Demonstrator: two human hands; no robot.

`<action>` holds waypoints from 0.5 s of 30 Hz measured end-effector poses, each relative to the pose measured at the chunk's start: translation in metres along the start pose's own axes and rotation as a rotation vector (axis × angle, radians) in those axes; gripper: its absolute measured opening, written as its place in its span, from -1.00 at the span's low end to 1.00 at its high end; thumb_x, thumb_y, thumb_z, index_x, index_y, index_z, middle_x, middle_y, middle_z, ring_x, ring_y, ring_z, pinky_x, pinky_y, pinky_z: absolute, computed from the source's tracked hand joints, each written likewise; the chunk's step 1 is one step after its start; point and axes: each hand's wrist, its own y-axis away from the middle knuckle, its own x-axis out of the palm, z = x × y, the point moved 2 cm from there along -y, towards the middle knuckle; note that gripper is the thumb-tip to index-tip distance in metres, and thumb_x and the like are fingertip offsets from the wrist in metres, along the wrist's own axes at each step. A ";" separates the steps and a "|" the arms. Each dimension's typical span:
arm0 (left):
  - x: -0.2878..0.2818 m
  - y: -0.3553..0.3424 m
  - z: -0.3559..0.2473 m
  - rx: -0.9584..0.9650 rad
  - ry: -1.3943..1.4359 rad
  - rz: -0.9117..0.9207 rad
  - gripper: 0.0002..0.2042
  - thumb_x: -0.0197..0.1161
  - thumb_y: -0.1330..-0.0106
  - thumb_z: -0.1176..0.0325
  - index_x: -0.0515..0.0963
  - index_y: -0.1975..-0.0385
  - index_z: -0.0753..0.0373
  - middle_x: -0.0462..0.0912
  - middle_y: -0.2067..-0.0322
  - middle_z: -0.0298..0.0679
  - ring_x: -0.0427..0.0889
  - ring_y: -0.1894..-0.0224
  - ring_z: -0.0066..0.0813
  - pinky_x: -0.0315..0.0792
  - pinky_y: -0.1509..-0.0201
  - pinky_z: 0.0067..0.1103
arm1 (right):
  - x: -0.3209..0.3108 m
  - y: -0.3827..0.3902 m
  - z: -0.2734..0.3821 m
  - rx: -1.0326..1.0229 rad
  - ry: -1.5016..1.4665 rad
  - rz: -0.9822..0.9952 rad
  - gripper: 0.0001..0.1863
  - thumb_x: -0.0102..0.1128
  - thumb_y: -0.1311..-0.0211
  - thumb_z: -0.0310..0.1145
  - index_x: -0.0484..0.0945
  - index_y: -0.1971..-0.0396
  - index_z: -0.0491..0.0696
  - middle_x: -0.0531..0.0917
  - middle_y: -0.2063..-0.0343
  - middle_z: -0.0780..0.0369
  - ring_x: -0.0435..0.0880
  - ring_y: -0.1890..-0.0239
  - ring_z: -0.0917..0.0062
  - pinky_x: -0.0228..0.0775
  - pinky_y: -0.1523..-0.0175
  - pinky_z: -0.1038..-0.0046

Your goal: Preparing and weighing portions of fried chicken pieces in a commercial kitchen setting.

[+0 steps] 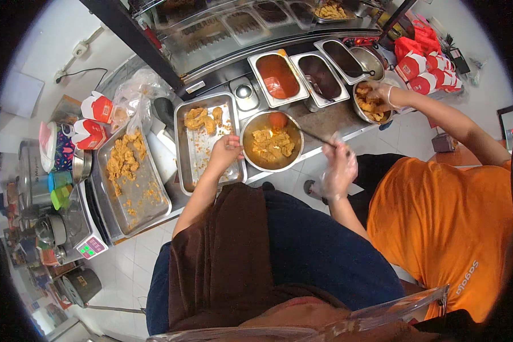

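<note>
At the metal counter [324,121], left fingers [233,149] hold a round steel bowl [272,166], filmy-gloved right fingers [337,154] a slender ladle [278,120].

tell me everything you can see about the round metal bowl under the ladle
The round bowl looks like shiny, silvery metal, open-topped and upright, with a thin rim. Golden-brown fried pieces cover much of its bottom. It sits at the near edge of the counter, right of a rectangular tray. The left hand has fingertips at its left rim; whether they grip is unclear. A red-coated ladle reaches over its far side.
</note>
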 end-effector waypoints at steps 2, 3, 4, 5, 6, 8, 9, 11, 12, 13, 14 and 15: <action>0.002 0.003 -0.001 -0.007 0.004 0.012 -0.71 0.14 -0.01 0.60 0.30 0.24 0.41 0.37 0.45 -0.25 0.51 0.57 -0.51 0.43 0.55 -0.68 | -0.016 0.009 -0.002 -0.308 0.612 0.286 -0.91 -0.04 -0.08 -0.50 0.46 0.45 -0.16 0.59 0.54 0.22 0.57 0.45 0.53 0.38 0.26 0.48; 0.002 0.004 0.000 0.020 0.010 0.001 -0.70 0.14 -0.02 0.60 0.28 0.23 0.40 0.38 0.43 -0.25 0.51 0.55 -0.50 0.44 0.52 -0.67 | -0.018 0.013 -0.002 -0.609 0.720 0.423 -0.90 -0.03 -0.04 -0.54 0.47 0.44 -0.14 0.59 0.52 0.19 0.57 0.47 0.47 0.38 0.31 0.49; 0.002 0.006 -0.001 0.047 0.016 -0.011 -0.69 0.13 -0.02 0.59 0.27 0.21 0.39 0.38 0.42 -0.24 0.52 0.53 -0.50 0.44 0.49 -0.67 | -0.018 0.018 -0.002 -0.914 0.820 0.561 -0.87 -0.03 0.01 -0.57 0.48 0.43 -0.13 0.59 0.51 0.17 0.57 0.49 0.41 0.37 0.36 0.49; 0.001 0.008 -0.002 0.047 0.019 -0.010 -0.69 0.13 -0.02 0.59 0.27 0.21 0.39 0.38 0.42 -0.24 0.52 0.53 -0.50 0.44 0.49 -0.67 | -0.022 0.020 -0.002 -0.915 0.822 0.562 -0.87 -0.03 0.01 -0.57 0.48 0.43 -0.13 0.59 0.51 0.17 0.57 0.49 0.41 0.37 0.36 0.49; 0.000 0.011 -0.005 0.078 0.006 -0.015 -0.68 0.13 -0.04 0.58 0.26 0.19 0.39 0.38 0.37 -0.21 0.53 0.47 -0.48 0.46 0.39 -0.65 | -0.023 0.024 0.000 -0.843 0.831 0.608 -0.85 -0.02 0.05 -0.59 0.48 0.43 -0.12 0.59 0.50 0.16 0.57 0.50 0.37 0.37 0.36 0.49; -0.006 0.017 -0.004 0.109 -0.006 -0.021 -0.68 0.12 -0.06 0.57 0.25 0.17 0.40 0.38 0.32 -0.18 0.53 0.42 -0.45 0.47 0.30 -0.62 | -0.025 0.028 0.000 -0.771 0.838 0.655 -0.83 -0.02 0.08 -0.61 0.49 0.43 -0.11 0.59 0.50 0.14 0.56 0.50 0.33 0.37 0.36 0.48; -0.008 0.019 -0.006 0.149 0.023 -0.026 -0.70 0.11 -0.07 0.57 0.25 0.19 0.38 0.39 0.32 -0.19 0.54 0.39 -0.46 0.46 0.31 -0.64 | -0.028 0.028 0.002 -0.788 0.836 0.563 -0.83 -0.01 0.08 -0.60 0.48 0.43 -0.11 0.58 0.49 0.13 0.57 0.49 0.32 0.37 0.35 0.48; -0.013 0.026 -0.009 0.190 0.052 -0.049 -0.74 0.09 -0.10 0.57 0.26 0.21 0.37 0.39 0.31 -0.18 0.55 0.34 -0.44 0.46 0.29 -0.64 | -0.034 0.026 0.000 -0.804 0.834 0.469 -0.83 0.00 0.08 -0.60 0.48 0.42 -0.10 0.58 0.49 0.12 0.57 0.48 0.32 0.38 0.35 0.47; -0.015 0.028 -0.008 0.191 0.053 -0.047 -0.74 0.09 -0.10 0.57 0.26 0.21 0.37 0.39 0.31 -0.18 0.55 0.34 -0.44 0.46 0.29 -0.64 | -0.037 0.024 -0.003 -0.800 0.810 0.402 -0.85 0.00 0.05 -0.58 0.47 0.41 -0.12 0.58 0.47 0.13 0.57 0.49 0.35 0.38 0.33 0.49; -0.019 0.030 -0.008 0.203 0.060 -0.056 -0.75 0.08 -0.11 0.57 0.26 0.21 0.38 0.39 0.30 -0.18 0.55 0.34 -0.45 0.46 0.28 -0.63 | -0.039 0.022 -0.005 -0.794 0.785 0.336 -0.86 0.00 0.01 -0.56 0.46 0.39 -0.14 0.58 0.46 0.13 0.57 0.49 0.39 0.38 0.31 0.50; -0.020 0.030 -0.007 0.215 0.067 -0.067 -0.76 0.07 -0.12 0.58 0.27 0.22 0.38 0.39 0.30 -0.18 0.55 0.34 -0.45 0.46 0.27 -0.63 | -0.039 0.022 -0.010 -0.794 0.786 0.336 -0.86 0.00 0.01 -0.56 0.46 0.39 -0.14 0.58 0.46 0.13 0.57 0.49 0.39 0.38 0.31 0.50; -0.021 0.031 -0.007 0.214 0.067 -0.067 -0.76 0.07 -0.12 0.58 0.27 0.22 0.38 0.39 0.30 -0.18 0.55 0.34 -0.45 0.46 0.27 -0.63 | -0.041 0.019 -0.019 -0.437 0.543 0.173 -0.87 -0.01 -0.04 -0.52 0.45 0.37 -0.16 0.57 0.41 0.14 0.57 0.45 0.44 0.38 0.27 0.52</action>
